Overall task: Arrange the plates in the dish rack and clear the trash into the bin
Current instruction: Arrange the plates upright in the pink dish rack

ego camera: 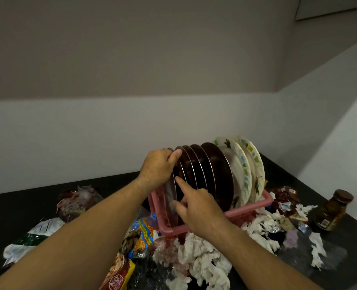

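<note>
Left hand [156,166], perhaps right [196,206], on plate [171,194]

The steel plates [215,170] are showing a polished metal finish, smooth and mirror-glossy, with thin bright rims. The patterned plates [244,170] behind them are presenting a smooth white surface with a soft sheen; ceramic or melamine cannot be told. The dish rack [246,208] is showing moulded pink plastic, semi-matt. The counter [16,206] is reading as a dark, smooth, matt slab. The tissues [202,260] are lying as soft, crumpled, matt white paper. The snack wrappers [144,233] are reflecting light as glossy printed film, foil-lined in places. The jar [330,212] is appearing as glossy glass under a brown lid [344,195].
</note>
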Demonstrator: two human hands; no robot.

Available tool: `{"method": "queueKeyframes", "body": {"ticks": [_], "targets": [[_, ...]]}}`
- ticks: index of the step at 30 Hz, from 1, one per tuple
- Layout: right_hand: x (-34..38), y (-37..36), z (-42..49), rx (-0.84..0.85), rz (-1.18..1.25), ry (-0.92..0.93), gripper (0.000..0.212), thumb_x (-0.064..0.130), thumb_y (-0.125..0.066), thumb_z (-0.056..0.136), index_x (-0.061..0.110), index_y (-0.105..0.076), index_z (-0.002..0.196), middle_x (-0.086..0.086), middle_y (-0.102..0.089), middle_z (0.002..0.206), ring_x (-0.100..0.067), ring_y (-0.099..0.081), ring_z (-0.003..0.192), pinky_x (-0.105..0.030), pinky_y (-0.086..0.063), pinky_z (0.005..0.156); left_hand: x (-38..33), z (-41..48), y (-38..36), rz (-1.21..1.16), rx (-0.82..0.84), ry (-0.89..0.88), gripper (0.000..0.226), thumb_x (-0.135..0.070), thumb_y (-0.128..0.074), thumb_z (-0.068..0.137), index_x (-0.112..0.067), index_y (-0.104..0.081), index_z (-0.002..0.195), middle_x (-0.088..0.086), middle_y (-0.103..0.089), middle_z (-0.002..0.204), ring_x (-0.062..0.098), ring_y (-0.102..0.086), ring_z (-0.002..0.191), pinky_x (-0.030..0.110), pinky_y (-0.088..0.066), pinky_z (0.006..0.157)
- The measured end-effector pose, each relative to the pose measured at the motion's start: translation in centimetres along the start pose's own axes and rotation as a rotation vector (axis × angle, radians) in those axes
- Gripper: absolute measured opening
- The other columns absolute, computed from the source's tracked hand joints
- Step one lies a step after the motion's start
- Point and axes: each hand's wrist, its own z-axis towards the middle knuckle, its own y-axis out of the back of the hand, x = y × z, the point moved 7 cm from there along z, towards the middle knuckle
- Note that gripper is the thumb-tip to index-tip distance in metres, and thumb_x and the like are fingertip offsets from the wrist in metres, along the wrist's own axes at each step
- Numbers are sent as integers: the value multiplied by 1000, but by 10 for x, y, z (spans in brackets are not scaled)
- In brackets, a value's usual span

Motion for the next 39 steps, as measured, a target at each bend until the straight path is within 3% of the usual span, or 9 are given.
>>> {"method": "queueKeyframes", "body": {"ticks": [2,4,7,11,16,26,29,34,39], "targets": [[-1,2,1,-10,-23,-37,67,35,-54,100,30,-17,155,-1,-70,82,-14,-67,76,-38,-58,80,1,2,-1,0,9,8,52,-48,-45,98,-8,-66,73,7,-61,60,16,-55,52,28,-44,51],[1,1,2,-19,-46,-54,65,34,-52,101,30,-17,155,-4,-69,86,-17,-67,80,-39,-58,81,3,3,-2,-10,19,15,52,-48,-44,98,-12,-60,66,3,-55,54,8,-49,47,25,-40,48],[5,-2,0,-27,-69,-49,63,30,-50,102,29,-17,155,-7,-67,83,-18,-61,72,-39,-59,76,8,0,0,-33,21,6,43,-46,-43,99,-22,-55,66,-8,-51,54,1,-47,45,18,-34,47],[6,-5,1,-8,-101,-43,62,30,-47,103,29,-16,156,-6,-65,81,-20,-60,71,-40,-59,75,12,-5,3,-23,21,9,26,-45,-44,99,-24,-60,101,-8,-63,79,4,-59,70,20,-42,57],[6,0,7,-32,-116,-1,60,26,-48,102,28,-19,155,10,-50,63,-5,-48,54,-29,-56,64,11,-7,5,-5,18,23,21,-43,-44,100,-26,-56,97,-13,-56,73,2,-54,64,15,-35,53],[-4,-7,-2,-43,-30,-47,69,25,-53,100,35,-11,155,7,-55,65,-5,-50,50,-20,-43,49,8,-17,-6,-22,47,18,17,-45,-42,99,-30,-50,98,-6,-58,71,6,-55,63,21,-38,55],[-5,-9,-3,-30,-12,-70,69,26,-54,100,35,-11,154,6,-58,65,-6,-52,49,-20,-46,49,6,-19,-3,11,41,-30,18,-42,-41,100,-29,-53,100,-9,-58,82,4,-56,72,18,-39,59],[-7,-9,-5,-23,47,-70,71,32,-57,97,34,-14,154,7,-55,57,0,-47,37,-19,-44,48,5,-22,5,70,4,-76,27,-42,-42,99,-26,-60,112,-13,-42,96,1,-48,86,11,-33,68],[-8,8,-6,-66,39,-21,64,39,-56,97,31,-25,152,8,-58,60,-3,-54,45,-29,-58,59,3,-26,8,47,29,-34,32,-44,-44,98,-26,-57,122,-6,-42,110,8,-51,99,17,-39,77]]}}
